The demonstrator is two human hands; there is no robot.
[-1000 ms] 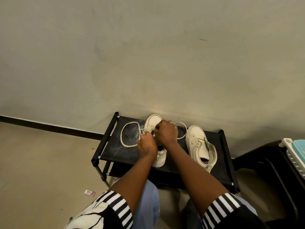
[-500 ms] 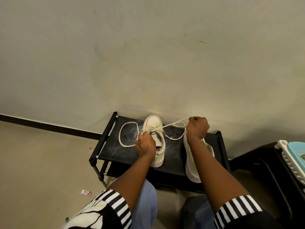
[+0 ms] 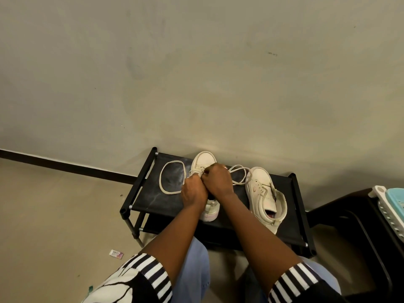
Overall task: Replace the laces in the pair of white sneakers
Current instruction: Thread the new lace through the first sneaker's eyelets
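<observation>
Part-laced sneaker (image 3: 204,159) and unlaced sneaker (image 3: 261,179): uppers are showing smooth, off-white, leather-like, with a dull sheen. Lace (image 3: 160,179) is reading as flat woven cloth, matt. Rack shelf (image 3: 157,200) is looking like black fabric, scuffed with pale dusty marks. Frame tube (image 3: 139,180) is appearing matt black, its joints silvery metal. Wall (image 3: 196,73) is presenting matt, smudged paint. Basket (image 3: 395,199) is looking like moulded plastic.

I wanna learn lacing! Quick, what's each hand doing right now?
Left hand: curled, pinching the white lace on the sneaker being laced.
Right hand: curled, pinching the same lace beside it.
</observation>
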